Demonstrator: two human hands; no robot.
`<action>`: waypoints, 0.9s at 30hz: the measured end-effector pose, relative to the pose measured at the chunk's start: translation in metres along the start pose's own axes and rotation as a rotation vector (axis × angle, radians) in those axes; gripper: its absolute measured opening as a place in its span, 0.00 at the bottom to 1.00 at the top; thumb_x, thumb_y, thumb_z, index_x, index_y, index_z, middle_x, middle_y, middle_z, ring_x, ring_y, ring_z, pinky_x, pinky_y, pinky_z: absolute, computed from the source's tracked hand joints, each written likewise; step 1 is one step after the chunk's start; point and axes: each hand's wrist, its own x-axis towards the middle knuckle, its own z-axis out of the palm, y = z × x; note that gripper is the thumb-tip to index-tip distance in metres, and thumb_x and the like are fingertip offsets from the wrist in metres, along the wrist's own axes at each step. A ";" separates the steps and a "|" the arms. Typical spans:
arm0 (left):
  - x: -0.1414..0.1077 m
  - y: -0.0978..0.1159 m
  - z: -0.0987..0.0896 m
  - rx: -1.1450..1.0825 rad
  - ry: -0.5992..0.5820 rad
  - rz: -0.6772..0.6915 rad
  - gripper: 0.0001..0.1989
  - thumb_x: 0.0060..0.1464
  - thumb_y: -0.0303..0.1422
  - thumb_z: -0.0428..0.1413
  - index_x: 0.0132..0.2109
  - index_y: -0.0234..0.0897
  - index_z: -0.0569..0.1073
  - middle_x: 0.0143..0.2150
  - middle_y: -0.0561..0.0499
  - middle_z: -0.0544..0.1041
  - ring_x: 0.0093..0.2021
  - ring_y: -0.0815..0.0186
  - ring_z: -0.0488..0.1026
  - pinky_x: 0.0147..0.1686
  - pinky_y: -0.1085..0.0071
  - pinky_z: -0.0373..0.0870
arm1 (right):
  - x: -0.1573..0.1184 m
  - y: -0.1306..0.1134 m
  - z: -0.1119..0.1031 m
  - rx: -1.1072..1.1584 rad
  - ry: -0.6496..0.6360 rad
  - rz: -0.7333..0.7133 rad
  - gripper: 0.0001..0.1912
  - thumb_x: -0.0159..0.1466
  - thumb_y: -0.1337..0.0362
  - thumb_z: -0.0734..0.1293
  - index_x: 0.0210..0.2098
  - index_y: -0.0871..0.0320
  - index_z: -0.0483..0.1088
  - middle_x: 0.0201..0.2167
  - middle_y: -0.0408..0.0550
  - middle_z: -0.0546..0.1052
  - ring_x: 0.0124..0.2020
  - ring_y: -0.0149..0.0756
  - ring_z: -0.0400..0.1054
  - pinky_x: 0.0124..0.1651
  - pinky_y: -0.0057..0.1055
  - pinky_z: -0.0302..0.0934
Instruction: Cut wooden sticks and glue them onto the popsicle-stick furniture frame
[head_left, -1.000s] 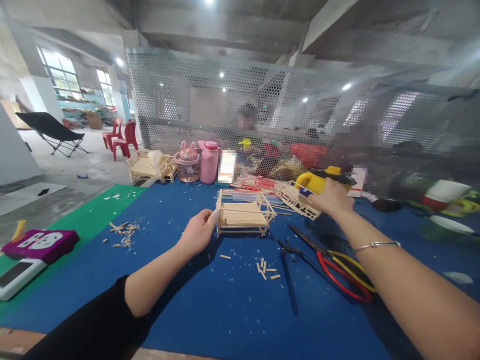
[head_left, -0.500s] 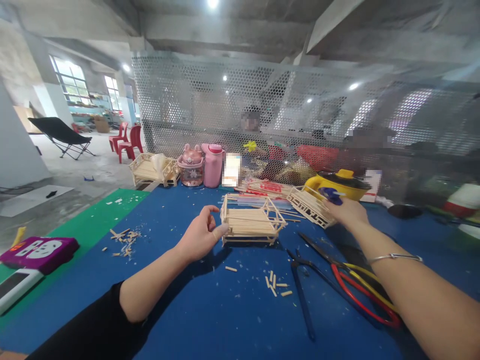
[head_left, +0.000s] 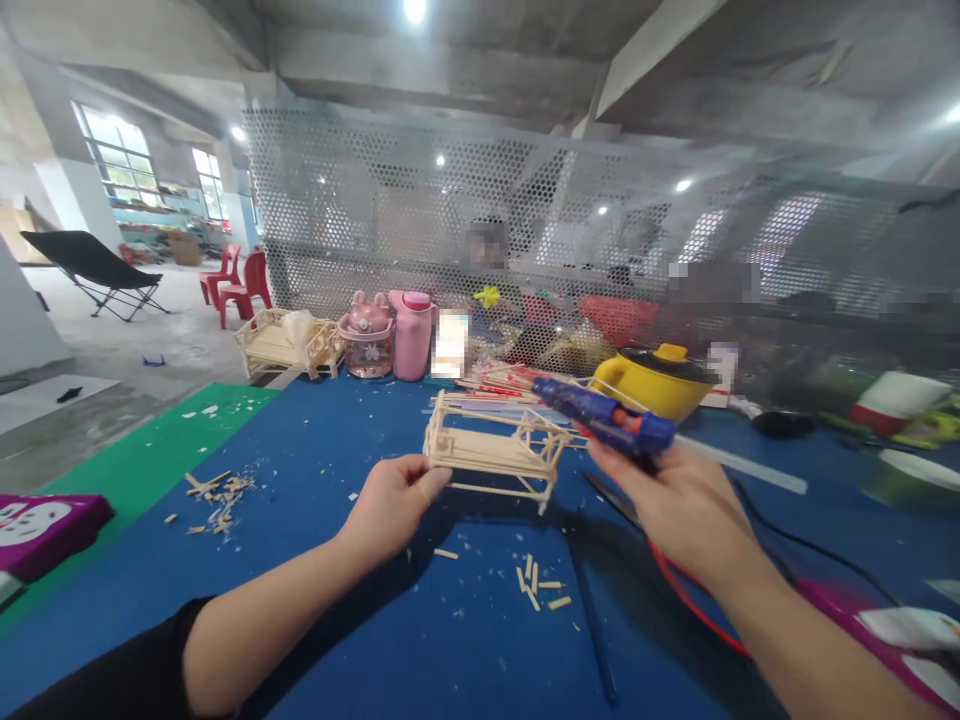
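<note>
Pinched at its left end by my left hand (head_left: 394, 500), a small wooden-stick frame (head_left: 491, 455) with a slatted deck and side rails tilts slightly off the blue tabletop. My right hand (head_left: 679, 495) is wrapped round a blue hot glue gun (head_left: 604, 410), whose nozzle points left above the frame's far right corner. A clear glue stick (head_left: 739, 465) sticks out of the gun's back. Under my right forearm, a red-handled tool (head_left: 697, 600) is partly covered. Several short stick offcuts (head_left: 534, 580) lie in front of the frame.
Blue-handled pliers (head_left: 596, 630) lie front right. At the back stand a yellow pot (head_left: 652, 385), a pink bottle (head_left: 412, 335), a pink jar (head_left: 366, 340) and another stick frame (head_left: 289, 343). Stick scraps (head_left: 217, 495) lie left. Behind a perforated screen (head_left: 360, 220) is a person (head_left: 487, 260).
My right hand has brought the glue gun from the back right leftward and nearer, toward the frame. My left hand now tilts the frame. The view has shifted slightly right.
</note>
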 end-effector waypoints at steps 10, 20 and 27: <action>-0.040 0.013 0.002 -0.380 -0.177 -0.207 0.23 0.44 0.53 0.56 0.30 0.36 0.65 0.13 0.64 0.52 0.13 0.78 0.45 0.13 0.78 0.41 | -0.025 -0.027 -0.002 0.009 -0.088 -0.263 0.15 0.62 0.61 0.61 0.49 0.52 0.66 0.42 0.45 0.77 0.43 0.39 0.73 0.43 0.29 0.68; -0.044 0.012 0.005 -0.390 -0.175 -0.173 0.21 0.46 0.51 0.57 0.29 0.34 0.67 0.14 0.63 0.53 0.14 0.80 0.44 0.15 0.78 0.40 | -0.031 -0.032 0.005 -0.081 -0.067 -0.359 0.15 0.62 0.60 0.62 0.48 0.53 0.65 0.40 0.47 0.77 0.38 0.38 0.73 0.39 0.30 0.67; -0.045 0.012 0.005 -0.410 -0.172 -0.168 0.21 0.45 0.50 0.58 0.29 0.34 0.69 0.14 0.63 0.54 0.15 0.78 0.44 0.16 0.78 0.43 | -0.034 -0.027 0.008 -0.089 -0.099 -0.416 0.17 0.62 0.61 0.62 0.51 0.54 0.63 0.43 0.50 0.75 0.40 0.40 0.72 0.40 0.33 0.66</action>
